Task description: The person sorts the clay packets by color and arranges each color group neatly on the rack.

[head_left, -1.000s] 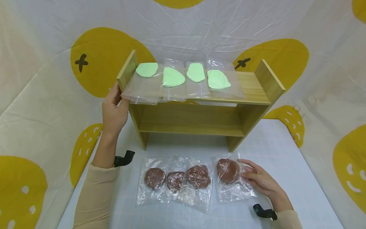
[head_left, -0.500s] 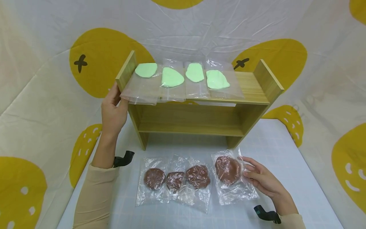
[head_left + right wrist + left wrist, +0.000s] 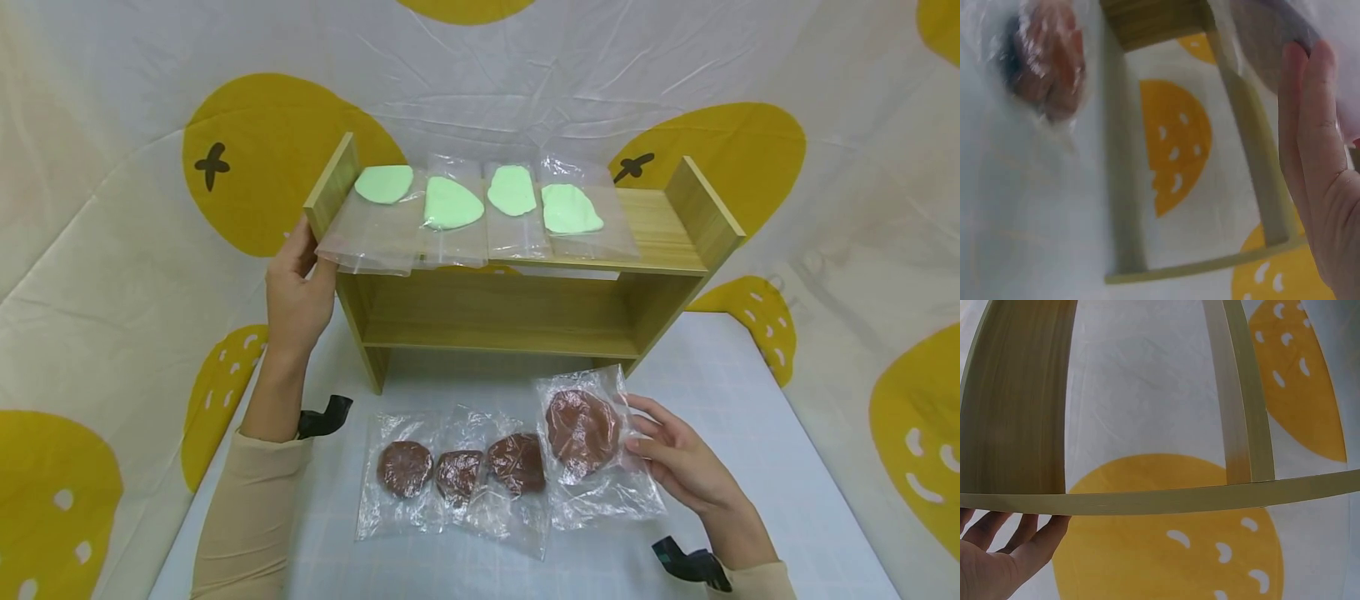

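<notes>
My right hand pinches the right side of a clear plastic bag with a round brown patty inside, tilted up in front of the shelf. In the right wrist view its fingers lie against the bag. My left hand rests at the left side panel of a two-tier wooden shelf; in the left wrist view the fingertips touch the panel's outer face. Several bagged pale green flat pieces lie in a row on the top tier. Three more bagged brown patties lie on the table before the shelf.
The light checked tablecloth carries the shelf. A pale curtain with yellow shapes hangs close behind and at both sides. Each wrist wears a black strap mount. Some green-piece bags overhang the top tier's front edge.
My right hand has raised its bagged patty off the table and shifted it leftward, so it now overlaps the neighbouring bag in the head view. The left hand has stayed at the shelf panel.
</notes>
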Action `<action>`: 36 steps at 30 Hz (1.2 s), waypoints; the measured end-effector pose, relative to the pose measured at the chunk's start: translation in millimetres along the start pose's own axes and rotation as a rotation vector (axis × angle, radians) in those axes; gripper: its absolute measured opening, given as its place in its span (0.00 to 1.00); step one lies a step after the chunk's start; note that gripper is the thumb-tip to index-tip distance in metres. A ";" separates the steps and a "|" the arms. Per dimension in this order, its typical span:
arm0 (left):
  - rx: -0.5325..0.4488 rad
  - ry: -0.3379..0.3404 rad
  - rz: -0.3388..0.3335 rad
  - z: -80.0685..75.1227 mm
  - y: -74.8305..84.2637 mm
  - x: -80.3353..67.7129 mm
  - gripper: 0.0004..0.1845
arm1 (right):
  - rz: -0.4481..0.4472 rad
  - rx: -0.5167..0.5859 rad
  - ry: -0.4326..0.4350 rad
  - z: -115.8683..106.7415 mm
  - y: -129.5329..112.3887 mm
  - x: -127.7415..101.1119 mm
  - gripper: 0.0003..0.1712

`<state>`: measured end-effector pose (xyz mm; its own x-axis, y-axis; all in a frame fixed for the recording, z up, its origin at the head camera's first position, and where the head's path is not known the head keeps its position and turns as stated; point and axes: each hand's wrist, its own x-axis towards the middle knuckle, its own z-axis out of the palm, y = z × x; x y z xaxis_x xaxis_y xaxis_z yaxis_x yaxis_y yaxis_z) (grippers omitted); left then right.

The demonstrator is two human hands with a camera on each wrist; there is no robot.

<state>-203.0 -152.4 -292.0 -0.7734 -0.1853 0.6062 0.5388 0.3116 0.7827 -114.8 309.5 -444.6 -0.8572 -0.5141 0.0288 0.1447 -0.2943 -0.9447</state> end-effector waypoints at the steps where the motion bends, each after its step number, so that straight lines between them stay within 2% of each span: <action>1: 0.000 0.000 -0.001 -0.1 0.1 -0.1 0.23 | -0.019 -0.007 -0.004 3.5 -2.1 2.0 0.34; 5: -0.003 0.002 -0.002 -0.7 0.5 -0.4 0.23 | -0.092 -0.027 -0.023 16.9 -10.7 11.9 0.34; 12: -0.005 0.000 0.009 -0.9 -0.1 -0.1 0.23 | -0.118 -0.046 0.010 36.9 -24.9 32.1 0.32; 23: -0.010 -0.004 0.014 -0.5 0.6 0.2 0.23 | -0.156 0.047 0.064 54.7 -23.8 67.5 0.32; 29: -0.004 -0.006 0.009 -0.7 0.0 0.2 0.23 | -0.107 0.095 0.139 67.9 -15.1 84.0 0.29; 36: -0.003 -0.003 0.007 -0.3 0.3 0.0 0.23 | -0.017 0.144 0.201 88.8 -1.1 105.1 0.32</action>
<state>-202.8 -152.6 -291.7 -0.7704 -0.1804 0.6116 0.5455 0.3102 0.7786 -161.2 184.3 -411.5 -0.9391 -0.3419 -0.0344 0.1856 -0.4206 -0.8881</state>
